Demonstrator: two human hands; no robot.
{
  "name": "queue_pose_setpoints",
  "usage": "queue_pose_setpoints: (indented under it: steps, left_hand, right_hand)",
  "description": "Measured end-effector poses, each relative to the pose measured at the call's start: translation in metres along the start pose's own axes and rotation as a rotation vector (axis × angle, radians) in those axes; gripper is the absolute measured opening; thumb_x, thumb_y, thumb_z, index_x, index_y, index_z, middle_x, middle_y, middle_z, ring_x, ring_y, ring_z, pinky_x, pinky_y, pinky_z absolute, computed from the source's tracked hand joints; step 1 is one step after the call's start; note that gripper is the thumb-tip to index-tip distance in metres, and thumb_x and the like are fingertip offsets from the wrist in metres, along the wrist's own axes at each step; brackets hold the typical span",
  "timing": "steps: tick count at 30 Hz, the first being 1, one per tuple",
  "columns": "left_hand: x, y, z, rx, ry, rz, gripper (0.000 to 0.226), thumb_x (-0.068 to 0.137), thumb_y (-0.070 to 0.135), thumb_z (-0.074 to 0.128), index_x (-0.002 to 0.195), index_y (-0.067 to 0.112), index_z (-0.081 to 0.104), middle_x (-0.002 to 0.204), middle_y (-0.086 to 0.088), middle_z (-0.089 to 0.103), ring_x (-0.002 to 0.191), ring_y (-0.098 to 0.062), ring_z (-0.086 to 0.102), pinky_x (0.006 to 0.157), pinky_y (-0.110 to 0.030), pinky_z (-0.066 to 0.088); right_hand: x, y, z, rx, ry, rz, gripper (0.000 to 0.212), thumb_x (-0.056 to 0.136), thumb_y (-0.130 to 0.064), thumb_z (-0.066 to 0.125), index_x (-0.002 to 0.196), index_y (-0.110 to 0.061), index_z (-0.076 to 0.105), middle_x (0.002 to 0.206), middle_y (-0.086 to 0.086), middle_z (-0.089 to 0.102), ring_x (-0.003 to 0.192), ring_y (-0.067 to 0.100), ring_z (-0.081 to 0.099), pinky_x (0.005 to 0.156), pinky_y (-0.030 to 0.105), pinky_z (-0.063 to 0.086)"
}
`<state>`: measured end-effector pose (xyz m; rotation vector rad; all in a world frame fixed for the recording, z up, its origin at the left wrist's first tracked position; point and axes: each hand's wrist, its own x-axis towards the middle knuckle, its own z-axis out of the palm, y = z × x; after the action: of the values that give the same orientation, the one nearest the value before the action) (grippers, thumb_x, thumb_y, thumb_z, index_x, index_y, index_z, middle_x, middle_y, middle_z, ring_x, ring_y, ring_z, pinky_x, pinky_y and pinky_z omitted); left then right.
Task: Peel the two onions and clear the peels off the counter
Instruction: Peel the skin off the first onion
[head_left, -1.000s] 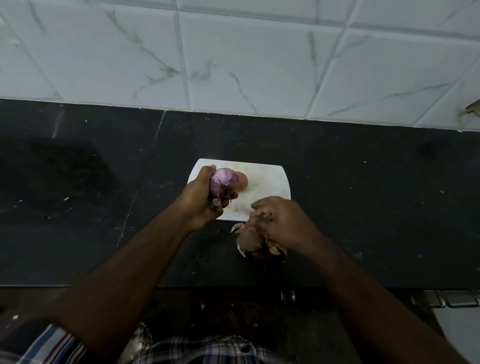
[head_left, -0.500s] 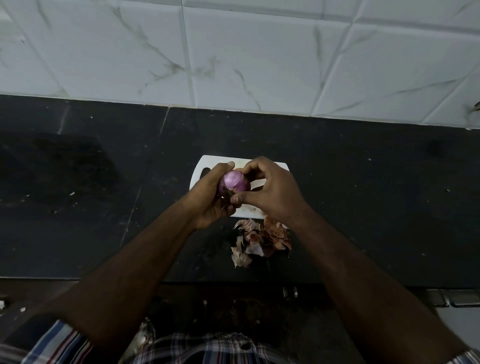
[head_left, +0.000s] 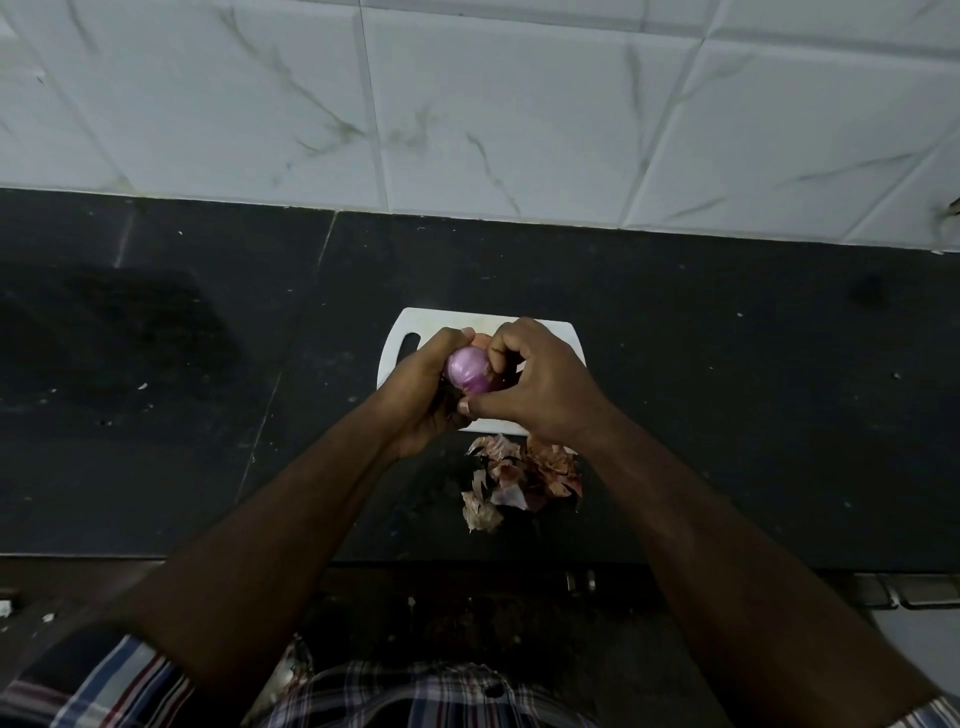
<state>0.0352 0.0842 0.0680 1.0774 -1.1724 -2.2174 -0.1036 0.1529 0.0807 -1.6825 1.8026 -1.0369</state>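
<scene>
A purple onion (head_left: 468, 372) is held above the white cutting board (head_left: 563, 338). My left hand (head_left: 423, 395) cups it from the left and below. My right hand (head_left: 540, 382) closes on its right side, thumb against its lower edge. A sliver of a second, orange-brown onion (head_left: 480, 339) peeks out behind my fingers on the board. A heap of dry brown and pink peels (head_left: 519, 478) lies on the black counter (head_left: 753, 415), just in front of the board.
White marble-pattern wall tiles (head_left: 493, 104) rise behind the counter. The counter's front edge runs below the peels, with a drawer handle (head_left: 914, 597) at the lower right. Small specks are scattered on the dark surface.
My right hand left the peel heap and came up to the purple onion, then settled its grip on it. The peels stay on the counter.
</scene>
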Motion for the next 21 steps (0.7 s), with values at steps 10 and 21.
queue_pose_setpoints:
  steps: [10,21]
  left_hand:
    - [0.003,0.001,-0.016,0.04,-0.006,-0.046,0.044,0.1,0.046,0.046,0.106,0.006,0.062,0.08,-0.013,0.061,0.06,-0.017,0.053,0.062,-0.029,0.044]
    - [0.002,0.0,-0.015,0.079,0.013,-0.036,0.037,0.102,0.041,0.046,0.106,0.008,0.06,0.092,-0.019,0.063,0.068,-0.02,0.057,0.063,-0.03,0.046]
  right_hand:
    - [0.001,0.0,-0.011,0.171,-0.04,0.017,0.022,0.083,-0.008,0.078,0.104,-0.013,0.076,0.101,0.0,0.073,0.089,0.005,0.068,0.075,0.014,0.053]
    - [0.001,0.002,-0.009,-0.089,-0.09,-0.115,0.008,0.093,-0.003,0.061,0.09,-0.01,0.061,0.089,-0.006,0.055,0.078,0.006,0.053,0.07,0.027,0.05]
